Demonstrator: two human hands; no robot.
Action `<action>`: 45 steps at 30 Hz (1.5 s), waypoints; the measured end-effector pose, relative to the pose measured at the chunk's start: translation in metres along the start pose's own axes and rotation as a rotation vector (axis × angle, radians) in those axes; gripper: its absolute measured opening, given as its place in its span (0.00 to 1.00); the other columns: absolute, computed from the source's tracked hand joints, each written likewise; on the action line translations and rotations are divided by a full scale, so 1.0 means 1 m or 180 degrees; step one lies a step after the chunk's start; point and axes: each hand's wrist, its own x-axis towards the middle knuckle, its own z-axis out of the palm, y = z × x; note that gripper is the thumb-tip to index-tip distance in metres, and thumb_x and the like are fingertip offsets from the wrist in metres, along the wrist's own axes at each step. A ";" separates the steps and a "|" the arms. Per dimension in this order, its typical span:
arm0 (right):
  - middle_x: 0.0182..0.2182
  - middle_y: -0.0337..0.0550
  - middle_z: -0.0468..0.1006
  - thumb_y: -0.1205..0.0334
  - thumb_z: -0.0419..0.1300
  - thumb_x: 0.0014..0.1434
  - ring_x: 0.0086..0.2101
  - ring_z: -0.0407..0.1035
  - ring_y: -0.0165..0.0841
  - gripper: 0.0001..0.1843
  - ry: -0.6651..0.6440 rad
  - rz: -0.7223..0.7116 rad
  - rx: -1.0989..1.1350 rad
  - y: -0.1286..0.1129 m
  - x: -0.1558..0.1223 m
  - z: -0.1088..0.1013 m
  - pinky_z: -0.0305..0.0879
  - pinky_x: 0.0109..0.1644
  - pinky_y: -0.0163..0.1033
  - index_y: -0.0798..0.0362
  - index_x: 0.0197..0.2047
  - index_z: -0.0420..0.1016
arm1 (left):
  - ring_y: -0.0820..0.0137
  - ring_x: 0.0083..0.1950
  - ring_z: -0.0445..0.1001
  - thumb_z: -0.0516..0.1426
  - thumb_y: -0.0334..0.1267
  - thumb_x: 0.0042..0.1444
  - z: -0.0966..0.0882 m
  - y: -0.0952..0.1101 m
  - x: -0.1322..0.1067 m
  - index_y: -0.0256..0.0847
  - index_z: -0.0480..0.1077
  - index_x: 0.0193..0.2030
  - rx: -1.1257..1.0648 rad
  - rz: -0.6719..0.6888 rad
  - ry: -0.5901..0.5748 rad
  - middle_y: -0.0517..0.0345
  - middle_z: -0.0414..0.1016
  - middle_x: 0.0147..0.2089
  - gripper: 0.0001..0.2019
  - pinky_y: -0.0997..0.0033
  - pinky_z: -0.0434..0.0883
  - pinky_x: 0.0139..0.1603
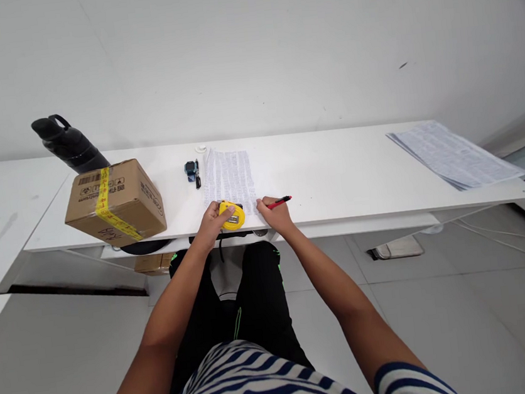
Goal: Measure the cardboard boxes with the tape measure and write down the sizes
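My left hand (pixel 214 221) is closed round a yellow tape measure (pixel 231 216) at the front edge of the white desk, its thumb lying across the case. In my right hand (pixel 274 213) is a red and black pen (pixel 280 202), its back end pointing to the right. Both hands rest at the lower end of a sheet of paper (pixel 227 172) covered in dense lines of writing. The pen's tip is hidden by my fingers. A small dark watch-like device (pixel 190 170) and a thin black item (pixel 198 178) lie left of the sheet.
A taped cardboard box (pixel 114 204) stands at the left front, with a black bottle (pixel 71 146) behind it. A stack of printed papers (pixel 456 153) lies at the right end of the desk (pixel 326 171). A small white object (pixel 201 149) sits near the wall.
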 end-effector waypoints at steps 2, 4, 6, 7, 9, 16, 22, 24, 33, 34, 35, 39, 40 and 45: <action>0.19 0.32 0.46 0.52 0.54 0.57 0.23 0.46 0.27 0.23 -0.0130 -0.0006 0.0014 -0.001 0.000 0.000 0.45 0.29 0.38 0.48 0.20 0.43 | 0.70 0.39 0.75 0.68 0.51 0.43 0.000 0.001 0.000 0.40 0.65 0.38 0.0017 -0.0027 0.0021 0.60 0.75 0.37 0.23 0.68 0.72 0.43; 0.19 0.32 0.46 0.51 0.54 0.57 0.23 0.46 0.27 0.24 -0.0238 0.0041 0.0081 0.000 0.000 0.000 0.45 0.28 0.38 0.48 0.20 0.43 | 0.70 0.38 0.76 0.68 0.51 0.43 0.000 0.002 -0.001 0.40 0.65 0.37 0.0049 -0.0059 0.0045 0.60 0.75 0.37 0.23 0.68 0.72 0.42; 0.19 0.32 0.46 0.51 0.54 0.57 0.23 0.47 0.27 0.24 -0.0202 0.0074 0.0099 0.000 0.000 -0.001 0.45 0.28 0.38 0.48 0.20 0.44 | 0.70 0.38 0.75 0.69 0.51 0.43 0.000 0.002 -0.001 0.40 0.65 0.37 0.0020 -0.0065 0.0040 0.60 0.75 0.37 0.23 0.69 0.72 0.42; 0.19 0.32 0.46 0.51 0.54 0.56 0.23 0.47 0.27 0.24 -0.0166 0.0087 0.0084 0.000 0.000 -0.001 0.46 0.28 0.38 0.48 0.20 0.44 | 0.71 0.37 0.75 0.69 0.50 0.43 0.000 0.002 -0.001 0.40 0.65 0.37 -0.0011 -0.0058 0.0026 0.61 0.75 0.36 0.23 0.70 0.72 0.41; 0.19 0.31 0.46 0.52 0.54 0.56 0.23 0.47 0.27 0.23 -0.0136 0.0105 0.0048 0.001 0.000 0.000 0.46 0.28 0.38 0.48 0.20 0.43 | 0.72 0.36 0.75 0.69 0.49 0.43 -0.001 0.001 -0.001 0.40 0.64 0.37 -0.0063 -0.0037 -0.0013 0.61 0.75 0.36 0.23 0.70 0.72 0.41; 0.18 0.31 0.47 0.51 0.54 0.57 0.23 0.47 0.27 0.24 -0.0076 0.0005 -0.0038 0.000 -0.001 0.001 0.46 0.28 0.37 0.48 0.19 0.43 | 0.69 0.39 0.77 0.69 0.49 0.43 -0.004 -0.001 0.000 0.39 0.64 0.39 -0.0082 -0.0059 -0.0086 0.60 0.76 0.37 0.24 0.69 0.71 0.43; 0.17 0.30 0.46 0.51 0.55 0.57 0.22 0.47 0.27 0.25 -0.0119 0.0089 0.0077 0.004 0.001 0.000 0.45 0.27 0.37 0.48 0.18 0.45 | 0.69 0.40 0.77 0.69 0.52 0.42 -0.003 0.000 -0.001 0.39 0.64 0.39 -0.0175 -0.0100 -0.0055 0.58 0.76 0.38 0.26 0.67 0.71 0.44; 0.17 0.31 0.49 0.50 0.56 0.56 0.22 0.49 0.27 0.24 -0.0165 0.0141 0.0115 0.004 0.001 -0.001 0.48 0.28 0.37 0.48 0.18 0.49 | 0.69 0.40 0.77 0.69 0.52 0.42 -0.003 0.000 -0.001 0.39 0.65 0.39 -0.0199 -0.0094 -0.0040 0.58 0.77 0.38 0.26 0.67 0.71 0.44; 0.40 0.48 0.74 0.47 0.54 0.62 0.43 0.68 0.38 0.18 0.1152 -0.0348 -0.0190 0.011 0.006 0.002 0.65 0.51 0.45 0.53 0.42 0.74 | 0.69 0.40 0.77 0.69 0.51 0.43 -0.003 -0.008 -0.005 0.39 0.62 0.39 -0.0029 0.0055 -0.0124 0.59 0.76 0.39 0.26 0.65 0.72 0.46; 0.43 0.50 0.72 0.50 0.54 0.62 0.45 0.67 0.38 0.18 0.1207 -0.0418 -0.0262 0.015 0.008 0.004 0.65 0.52 0.46 0.54 0.46 0.74 | 0.70 0.40 0.76 0.69 0.51 0.43 -0.004 -0.009 -0.006 0.40 0.61 0.39 0.0041 0.0081 -0.0166 0.59 0.75 0.39 0.26 0.65 0.72 0.46; 0.44 0.51 0.70 0.52 0.53 0.62 0.45 0.67 0.38 0.19 0.1223 -0.0384 -0.0291 0.019 0.010 0.005 0.66 0.52 0.46 0.54 0.50 0.73 | 0.70 0.40 0.76 0.69 0.51 0.43 -0.005 -0.010 -0.007 0.40 0.61 0.38 0.0125 0.0104 -0.0215 0.59 0.75 0.39 0.26 0.66 0.72 0.46; 0.48 0.53 0.66 0.59 0.51 0.60 0.42 0.67 0.37 0.25 0.1206 0.0132 -0.0180 0.029 0.018 0.011 0.68 0.52 0.48 0.54 0.59 0.68 | 0.69 0.41 0.76 0.68 0.53 0.44 -0.011 -0.015 -0.007 0.40 0.62 0.40 0.0403 0.0097 -0.0315 0.58 0.75 0.39 0.26 0.65 0.73 0.45; 0.48 0.53 0.66 0.59 0.51 0.59 0.41 0.67 0.37 0.26 0.1195 0.0199 -0.0160 0.030 0.020 0.012 0.68 0.52 0.49 0.54 0.60 0.67 | 0.69 0.41 0.77 0.68 0.54 0.45 -0.012 -0.016 -0.006 0.39 0.63 0.40 0.0424 0.0083 -0.0313 0.57 0.75 0.40 0.26 0.65 0.74 0.45; 0.49 0.53 0.71 0.60 0.51 0.56 0.38 0.68 0.38 0.30 0.1099 0.0311 -0.0153 0.026 0.020 0.015 0.68 0.52 0.50 0.55 0.62 0.66 | 0.69 0.40 0.77 0.69 0.52 0.44 -0.014 -0.011 -0.008 0.40 0.61 0.39 0.0345 0.0068 -0.0338 0.58 0.76 0.39 0.26 0.67 0.74 0.43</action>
